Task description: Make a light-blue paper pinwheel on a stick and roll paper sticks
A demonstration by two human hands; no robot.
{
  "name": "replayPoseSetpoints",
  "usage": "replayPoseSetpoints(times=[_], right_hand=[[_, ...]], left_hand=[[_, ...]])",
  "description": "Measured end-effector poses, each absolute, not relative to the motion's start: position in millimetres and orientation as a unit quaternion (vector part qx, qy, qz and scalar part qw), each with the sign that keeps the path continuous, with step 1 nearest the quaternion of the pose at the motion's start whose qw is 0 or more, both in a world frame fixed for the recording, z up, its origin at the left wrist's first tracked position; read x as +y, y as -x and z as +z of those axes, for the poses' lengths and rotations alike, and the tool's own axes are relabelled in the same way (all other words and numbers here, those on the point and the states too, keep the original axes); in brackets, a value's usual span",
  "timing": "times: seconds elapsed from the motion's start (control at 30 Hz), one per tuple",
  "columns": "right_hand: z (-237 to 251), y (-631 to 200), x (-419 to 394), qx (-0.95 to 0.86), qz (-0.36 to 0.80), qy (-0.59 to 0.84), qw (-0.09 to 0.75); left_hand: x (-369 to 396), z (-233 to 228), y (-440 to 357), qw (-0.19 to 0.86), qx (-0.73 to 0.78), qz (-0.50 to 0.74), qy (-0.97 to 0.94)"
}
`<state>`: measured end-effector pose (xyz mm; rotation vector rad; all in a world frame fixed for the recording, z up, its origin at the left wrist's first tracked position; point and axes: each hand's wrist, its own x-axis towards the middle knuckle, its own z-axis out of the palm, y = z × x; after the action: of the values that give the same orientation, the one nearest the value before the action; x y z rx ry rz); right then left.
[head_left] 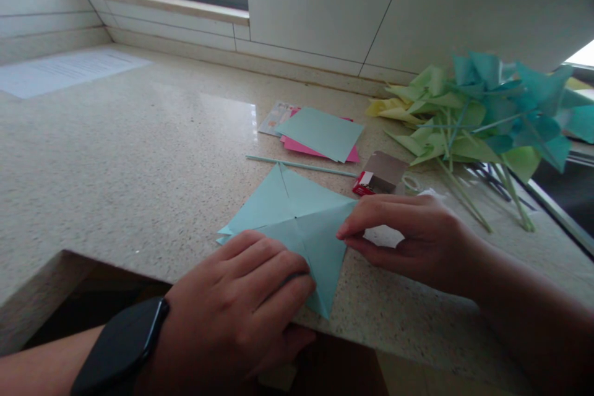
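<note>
A light blue paper square [290, 204], creased along its diagonals, lies on the speckled countertop [139, 154] near the front edge. My left hand [241, 297], with a black watch on the wrist, presses flat on the paper's near corner. My right hand [413, 238] pinches the paper's right corner between thumb and fingers.
A thin blue straw [301, 165] lies just behind the paper. Behind it is a stack of blue and pink sheets [320, 133]. A small brown box [380, 174] sits to the right, beside a pile of finished green, yellow and teal paper pinwheels [482, 117]. A white sheet [65, 71] lies far left.
</note>
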<state>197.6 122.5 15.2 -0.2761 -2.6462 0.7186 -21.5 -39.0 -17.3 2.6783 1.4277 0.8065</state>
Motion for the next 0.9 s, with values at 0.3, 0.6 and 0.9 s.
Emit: replayPoseSetpoints(times=[0.3,0.6,0.9], right_hand=[[16.3,-198.2,124.9,-0.936,0.282,0.072,0.198],[17.6,-199.2,122.4,-0.919,0.3,0.087,0.241],[17.7,-197.2,123.0,-0.933,0.254,0.127,0.222]], left_hand=[[-38.4,-19.4,21.4,0.001,0.455,0.26,-0.852],[-38.8,-16.6,20.6,0.0,0.45,0.264,-0.853],[-36.5,-17.4,22.2,-0.055,0.433,0.264,-0.86]])
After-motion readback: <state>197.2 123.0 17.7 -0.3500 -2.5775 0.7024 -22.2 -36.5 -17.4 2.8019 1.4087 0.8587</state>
